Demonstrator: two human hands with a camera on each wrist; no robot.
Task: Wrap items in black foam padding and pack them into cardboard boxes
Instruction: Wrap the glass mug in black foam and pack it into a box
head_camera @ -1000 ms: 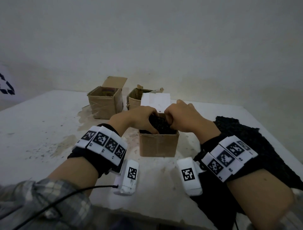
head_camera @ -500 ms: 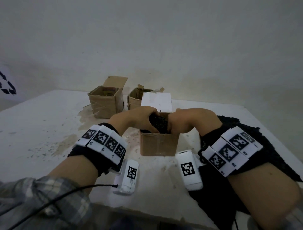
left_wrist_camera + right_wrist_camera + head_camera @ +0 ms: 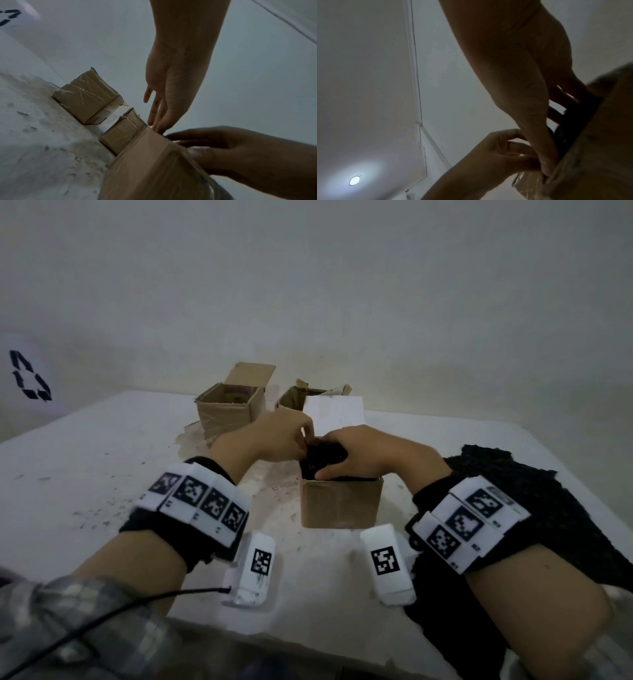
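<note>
A small open cardboard box (image 3: 340,501) stands on the table in front of me, with a black foam bundle (image 3: 322,457) sticking out of its top. My right hand (image 3: 359,453) arches over the bundle, fingers across its top and thumb against its near side at the rim. In the right wrist view those fingers (image 3: 563,98) lie on the dark foam (image 3: 570,128). My left hand (image 3: 281,436) is at the box's back left. Its fairly straight fingers (image 3: 157,121) point down at the rim beside the foam. What the foam wraps is hidden.
Two more open cardboard boxes (image 3: 227,416) (image 3: 291,402) stand behind, and the near box's white flap (image 3: 334,414) stands upright. A large black foam sheet (image 3: 548,508) covers the table's right side. The white table (image 3: 85,474) is stained, with the wall just beyond.
My right hand has shifted from the bundle's side to lie across its top. The left hand moved toward the box's back-left edge. The foam sits lower in the box.
</note>
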